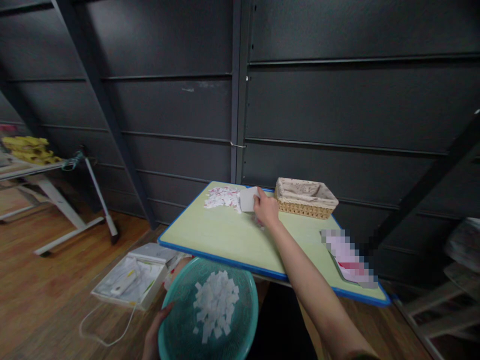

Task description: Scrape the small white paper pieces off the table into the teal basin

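My right hand [267, 207] grips a flat white card [248, 199] over the far part of the pale green table [210, 232]. The card's left edge meets a spread heap of small white paper pieces [223, 196], some with reddish marks. Low in front of the table, my left hand [159, 325] holds the rim of a teal plastic basket [252, 300], fingers wrapped over its left side. Inside that basket lies a pile of small white pieces [216, 302]. A bit of pinkish material shows under my right wrist, too small to name.
A woven basket with cloth lining [307, 207] stands at the table's back right. A blurred-out flat object [348, 260] lies near the right edge. On the floor at left sits an open white box [129, 280] with a cord. Dark metal panels [180, 110] rise behind.
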The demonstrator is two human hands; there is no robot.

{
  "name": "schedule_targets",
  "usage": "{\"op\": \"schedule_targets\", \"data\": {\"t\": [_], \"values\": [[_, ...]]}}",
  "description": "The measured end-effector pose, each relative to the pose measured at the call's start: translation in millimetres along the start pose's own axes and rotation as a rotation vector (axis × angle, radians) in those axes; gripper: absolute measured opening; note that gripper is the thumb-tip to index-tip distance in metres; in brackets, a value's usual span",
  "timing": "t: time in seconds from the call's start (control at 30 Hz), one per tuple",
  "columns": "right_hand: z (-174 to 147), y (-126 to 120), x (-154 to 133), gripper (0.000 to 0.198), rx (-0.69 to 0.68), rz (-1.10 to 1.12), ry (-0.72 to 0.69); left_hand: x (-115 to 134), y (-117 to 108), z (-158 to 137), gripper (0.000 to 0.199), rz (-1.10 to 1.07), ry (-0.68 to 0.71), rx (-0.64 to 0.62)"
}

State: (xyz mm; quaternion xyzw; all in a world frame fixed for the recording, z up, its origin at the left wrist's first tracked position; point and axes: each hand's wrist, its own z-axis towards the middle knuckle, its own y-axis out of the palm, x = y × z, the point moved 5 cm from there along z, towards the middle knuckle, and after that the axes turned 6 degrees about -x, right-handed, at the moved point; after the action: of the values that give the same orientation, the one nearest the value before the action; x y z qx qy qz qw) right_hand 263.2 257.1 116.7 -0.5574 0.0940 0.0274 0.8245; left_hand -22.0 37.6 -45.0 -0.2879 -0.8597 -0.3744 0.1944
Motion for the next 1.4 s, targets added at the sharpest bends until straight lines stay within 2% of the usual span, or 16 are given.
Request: {"op": "schedule_targets", "data": {"t": [0.17, 0.27, 0.47, 0.57, 0.87, 1.07, 1.4], "values": [[-1, -1, 1, 0.048, 0.020, -0.028, -0.006, 0, -2, 2, 0.065, 0.007, 0.011, -0.005], [-2, 0, 0, 0.049, 0.028, -0.021, -0.015, -1, 1, 2, 0.065, 0.000, -0.012, -0.027], [-1, 5, -5, 0.051, -0.020, -0.009, -0.072, 3, -1, 1, 0.060, 0.019, 0.071, 0.025], [-1, 5, -4, 0.050, -0.014, 0.008, -0.069, 3, -1, -1, 0.058, 0.034, 0.066, 0.003], [-1, -1, -1, 0.049, 0.020, 0.035, -0.045, 0, 8, -9, 0.065, 0.032, 0.015, -0.009], [-3, -2, -3, 0.049, 0.022, 0.014, -0.054, 3, 4, -5, 0.067, 0.038, 0.026, 0.035], [-1, 2, -3, 0.047, 0.019, 0.120, -0.063, 3, 4, -5, 0.072, 0.045, 0.048, -0.014]]}}
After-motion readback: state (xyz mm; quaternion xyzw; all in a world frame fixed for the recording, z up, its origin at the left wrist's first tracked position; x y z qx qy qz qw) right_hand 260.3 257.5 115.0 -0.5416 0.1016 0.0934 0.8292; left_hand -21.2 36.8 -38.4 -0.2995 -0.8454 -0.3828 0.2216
